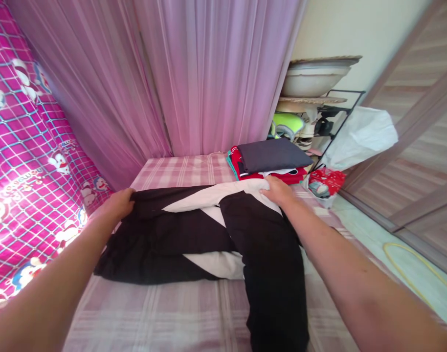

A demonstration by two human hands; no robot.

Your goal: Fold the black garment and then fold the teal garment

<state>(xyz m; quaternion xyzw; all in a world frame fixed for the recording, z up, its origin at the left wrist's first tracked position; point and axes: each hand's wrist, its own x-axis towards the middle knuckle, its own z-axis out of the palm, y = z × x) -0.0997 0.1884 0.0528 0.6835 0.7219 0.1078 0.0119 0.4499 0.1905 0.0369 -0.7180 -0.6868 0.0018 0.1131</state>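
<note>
A black-and-white long-sleeved jacket point(194, 230) lies partly folded across the bed. One black sleeve point(275, 274) runs from its right part toward me, over the near side of the bed. My left hand point(122, 203) is closed on the jacket's far left corner, fingertips partly hidden by the cloth. At the far right, my right hand point(277, 190) pinches the white edge of the jacket. Just beyond that hand sits a stack of folded clothes, with a dark grey folded piece point(275, 155) on top and red cloth point(235, 164) under it.
The bed has a pink plaid sheet point(153, 313). Purple curtains point(216, 73) hang behind it, and a bright pink patterned cloth point(43, 161) hangs at left. To the right stand a rack with basins point(315, 80), a white bag point(370, 132) and a wooden wardrobe point(410, 156).
</note>
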